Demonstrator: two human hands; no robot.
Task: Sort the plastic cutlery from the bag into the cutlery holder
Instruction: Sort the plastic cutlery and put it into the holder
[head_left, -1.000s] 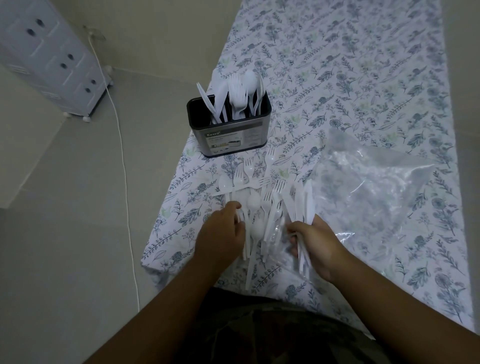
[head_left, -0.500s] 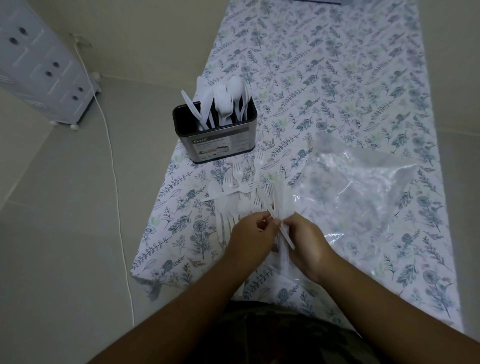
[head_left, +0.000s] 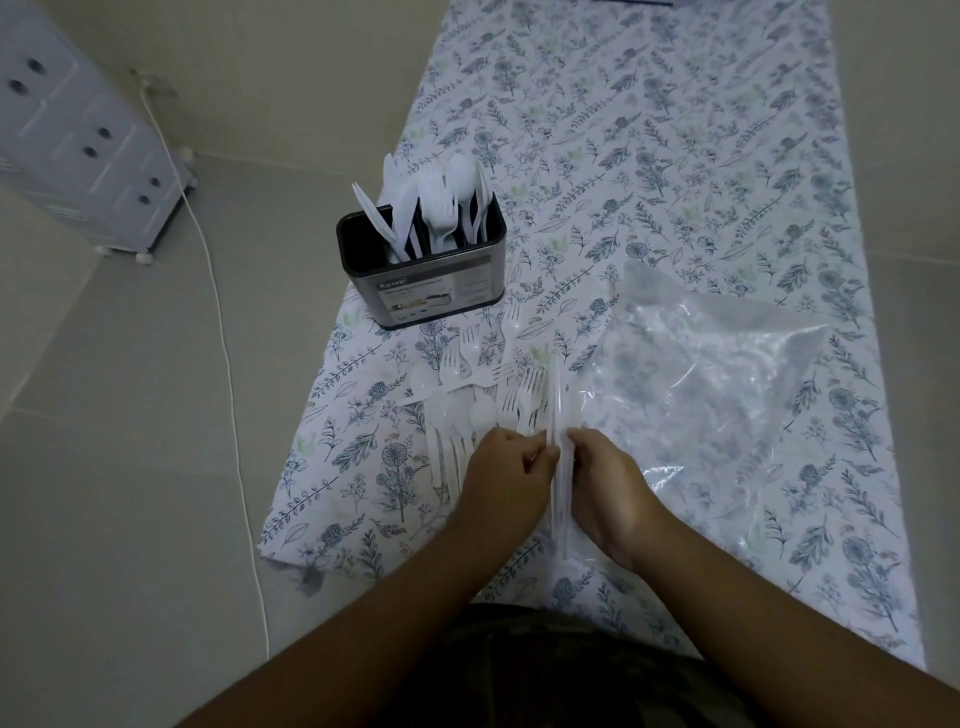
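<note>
Holder is being filled, half-done-ish: knives are being pinched by left hand and right hand, loose pile waiting.

Dim, soft — edges bowed; blurry

White plastic cutlery lies loose between dark cutlery holder and clear bag
</note>
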